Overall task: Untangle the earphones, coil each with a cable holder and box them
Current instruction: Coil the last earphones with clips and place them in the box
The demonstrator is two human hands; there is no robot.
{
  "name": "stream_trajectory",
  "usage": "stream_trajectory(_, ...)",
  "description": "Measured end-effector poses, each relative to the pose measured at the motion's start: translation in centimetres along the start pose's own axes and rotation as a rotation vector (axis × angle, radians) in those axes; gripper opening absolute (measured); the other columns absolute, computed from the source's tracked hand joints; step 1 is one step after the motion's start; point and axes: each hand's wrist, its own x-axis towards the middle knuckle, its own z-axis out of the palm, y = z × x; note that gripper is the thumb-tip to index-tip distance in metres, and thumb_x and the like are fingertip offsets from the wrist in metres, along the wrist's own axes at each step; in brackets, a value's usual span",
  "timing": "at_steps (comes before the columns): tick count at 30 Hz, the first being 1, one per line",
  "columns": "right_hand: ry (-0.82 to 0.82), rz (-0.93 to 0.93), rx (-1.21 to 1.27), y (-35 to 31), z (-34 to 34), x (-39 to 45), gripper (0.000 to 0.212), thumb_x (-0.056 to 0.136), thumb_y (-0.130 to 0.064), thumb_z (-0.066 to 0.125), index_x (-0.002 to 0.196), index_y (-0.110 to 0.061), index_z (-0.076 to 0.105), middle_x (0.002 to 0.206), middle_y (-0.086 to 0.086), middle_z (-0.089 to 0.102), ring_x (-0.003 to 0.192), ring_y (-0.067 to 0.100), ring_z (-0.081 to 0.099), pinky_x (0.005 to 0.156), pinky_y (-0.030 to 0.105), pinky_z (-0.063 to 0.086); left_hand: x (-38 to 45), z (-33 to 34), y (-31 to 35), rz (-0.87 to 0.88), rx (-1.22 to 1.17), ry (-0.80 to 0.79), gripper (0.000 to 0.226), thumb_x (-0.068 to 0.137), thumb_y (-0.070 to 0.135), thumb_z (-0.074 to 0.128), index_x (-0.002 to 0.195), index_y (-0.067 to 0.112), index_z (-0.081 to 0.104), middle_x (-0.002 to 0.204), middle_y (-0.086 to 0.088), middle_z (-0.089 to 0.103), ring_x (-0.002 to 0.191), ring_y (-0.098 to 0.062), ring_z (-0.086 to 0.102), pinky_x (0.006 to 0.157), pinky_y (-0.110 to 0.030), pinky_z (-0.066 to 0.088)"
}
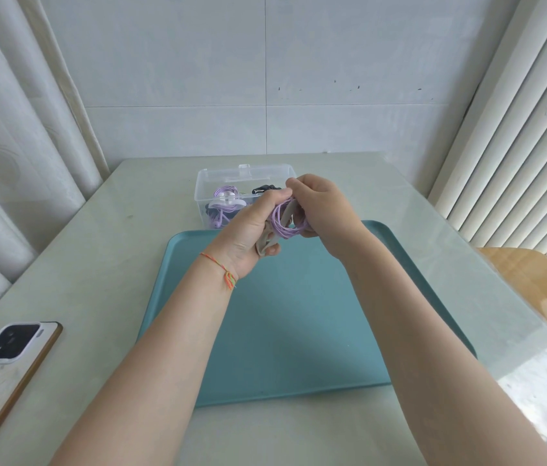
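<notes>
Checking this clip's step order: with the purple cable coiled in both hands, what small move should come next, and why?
Probably close the cable holder around the purple earphone coil. The left hand and right hand grip the coil above the teal tray, and the clear box behind already holds a bundled purple set.

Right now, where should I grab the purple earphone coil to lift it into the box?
Probably pinch the purple earphone coil where the grey cable holder crosses its loops, coming from above; the holder bundles the strands there, so they shouldn't spill on the way to the clear box.
</notes>
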Motion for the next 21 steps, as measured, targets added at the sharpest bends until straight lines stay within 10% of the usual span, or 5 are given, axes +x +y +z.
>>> stream_trajectory(21,-0.079,0.014,0.16,1.6,0.1,0.9,0.016,0.092,-0.016,0.058,0.082,-0.004,0.058,0.059,0.007,0.048,0.048,0.016,0.03,0.042,0.02,0.024,0.5,-0.4,-0.1,0.092,-0.152,-0.032,0.032,0.095,0.045,0.047,0.083,0.017,0.057,0.069,-0.003,0.058,0.063,-0.014,0.051,0.042,-0.023,0.026)
